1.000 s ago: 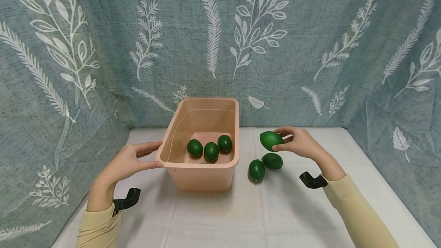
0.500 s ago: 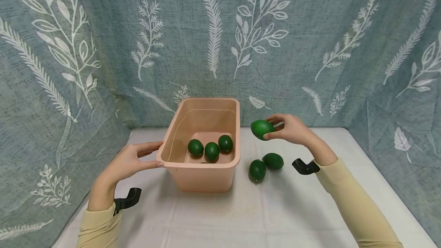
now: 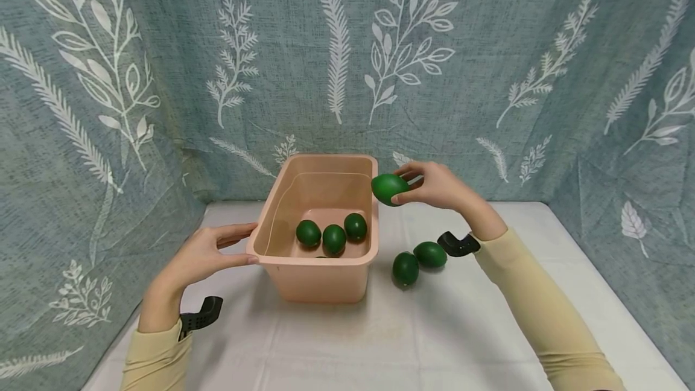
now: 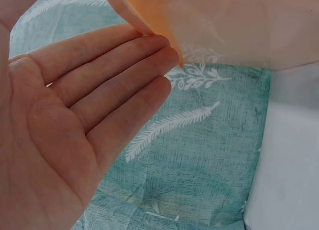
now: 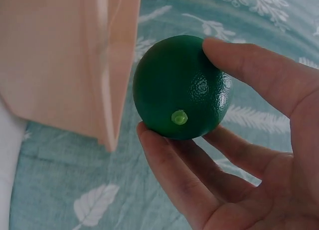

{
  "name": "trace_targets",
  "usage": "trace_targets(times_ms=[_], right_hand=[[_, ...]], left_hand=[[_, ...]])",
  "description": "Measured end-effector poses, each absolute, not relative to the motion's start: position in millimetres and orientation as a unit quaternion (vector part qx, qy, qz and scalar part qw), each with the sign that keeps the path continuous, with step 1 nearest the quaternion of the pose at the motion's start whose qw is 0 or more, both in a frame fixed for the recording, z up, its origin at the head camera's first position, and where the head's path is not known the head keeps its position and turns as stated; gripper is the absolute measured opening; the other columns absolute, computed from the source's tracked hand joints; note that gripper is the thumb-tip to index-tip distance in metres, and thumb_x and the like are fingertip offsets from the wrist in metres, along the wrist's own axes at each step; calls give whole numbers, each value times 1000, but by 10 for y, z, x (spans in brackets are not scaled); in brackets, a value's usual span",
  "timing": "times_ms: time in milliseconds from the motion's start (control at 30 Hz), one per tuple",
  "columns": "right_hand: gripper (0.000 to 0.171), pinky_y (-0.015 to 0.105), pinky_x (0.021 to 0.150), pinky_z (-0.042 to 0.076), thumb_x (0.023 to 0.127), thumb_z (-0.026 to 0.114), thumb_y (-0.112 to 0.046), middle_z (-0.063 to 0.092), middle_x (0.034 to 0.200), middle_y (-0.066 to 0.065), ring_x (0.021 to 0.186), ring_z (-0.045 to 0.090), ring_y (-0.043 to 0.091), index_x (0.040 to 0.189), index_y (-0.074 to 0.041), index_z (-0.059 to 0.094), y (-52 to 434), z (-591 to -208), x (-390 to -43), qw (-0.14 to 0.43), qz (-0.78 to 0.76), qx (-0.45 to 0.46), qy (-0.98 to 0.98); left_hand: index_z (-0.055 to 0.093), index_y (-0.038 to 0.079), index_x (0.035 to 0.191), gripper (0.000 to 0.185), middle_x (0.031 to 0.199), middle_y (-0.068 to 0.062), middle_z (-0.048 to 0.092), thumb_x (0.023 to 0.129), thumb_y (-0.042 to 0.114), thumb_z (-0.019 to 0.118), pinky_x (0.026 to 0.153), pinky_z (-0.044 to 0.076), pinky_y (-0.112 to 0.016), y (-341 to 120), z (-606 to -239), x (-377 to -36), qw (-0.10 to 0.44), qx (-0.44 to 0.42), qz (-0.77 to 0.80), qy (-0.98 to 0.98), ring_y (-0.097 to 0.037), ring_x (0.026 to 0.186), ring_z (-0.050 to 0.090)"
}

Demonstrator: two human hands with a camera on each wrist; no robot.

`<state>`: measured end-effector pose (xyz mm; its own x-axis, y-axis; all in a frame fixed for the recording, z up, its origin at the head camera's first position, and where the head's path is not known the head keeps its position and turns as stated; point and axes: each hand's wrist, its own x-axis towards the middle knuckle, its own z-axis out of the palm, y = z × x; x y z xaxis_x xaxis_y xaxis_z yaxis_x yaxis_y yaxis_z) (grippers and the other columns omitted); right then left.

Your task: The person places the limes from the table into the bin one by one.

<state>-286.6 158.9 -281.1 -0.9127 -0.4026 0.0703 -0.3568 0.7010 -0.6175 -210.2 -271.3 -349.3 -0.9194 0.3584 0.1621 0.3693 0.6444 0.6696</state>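
One lime [image 3: 389, 188] sits pinched between the thumb and fingers of the right hand [image 3: 434, 186], raised beside the far right corner of the pink bin [image 3: 282, 261]. Its rind looks smooth, firm and glossy, so it is probably light but slippery; hold it across the widest part. Left hand [image 3: 209, 252] lies flat, fingers straight, against the bin's near-left rim. Below the right wrist, two limes [image 3: 418, 261] rest on the counter [image 3: 380, 349]; three more [image 3: 332, 235] lie inside the bin.
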Motion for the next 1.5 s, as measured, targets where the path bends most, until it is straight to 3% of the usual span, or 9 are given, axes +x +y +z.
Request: trace_targets(times_ms=[500,733,1000,1233,1500], right_hand=[[58,42,87,55,79,75,-40,59,128,11,114,57,26,130,-18,57,1141,-2741,-3026,52,-329,-242,911],[56,40,85,55,81,74,-38,59,127,9,114,57,25,130,-17,58,919,-2748,-3086,70,-347,-252,901],[56,41,92,54,79,75,-39,61,125,6,115,58,22,128,-17,59,711,-2785,-3160,76,-352,-251,899],[47,39,93,54,84,72,-36,66,119,10,110,62,22,124,-14,61,673,-2877,-3211,70,-370,-256,890],[51,39,89,56,85,70,-39,66,119,10,110,61,26,127,-12,60,872,-2899,-3165,50,-354,-247,901]], left_hand=[[55,15,135,64,135,-7,56,80,40,75,102,47,-46,-2707,-3487,-2097,7,-201,-372,-906,-34,126,51],[55,15,135,64,134,-6,57,80,41,75,103,47,-46,-2705,-3482,-2098,7,-202,-372,-906,-34,126,51],[55,16,135,64,134,-6,57,80,41,75,103,47,-45,-2708,-3489,-2108,10,-206,-373,-905,-33,126,51],[55,17,135,65,135,-6,56,79,41,75,103,47,-47,-2710,-3513,-2106,3,-205,-379,-902,-34,127,49],[54,15,136,65,135,-7,56,80,40,75,103,46,-49,-2724,-3489,-2095,2,-201,-375,-905,-35,127,49]])
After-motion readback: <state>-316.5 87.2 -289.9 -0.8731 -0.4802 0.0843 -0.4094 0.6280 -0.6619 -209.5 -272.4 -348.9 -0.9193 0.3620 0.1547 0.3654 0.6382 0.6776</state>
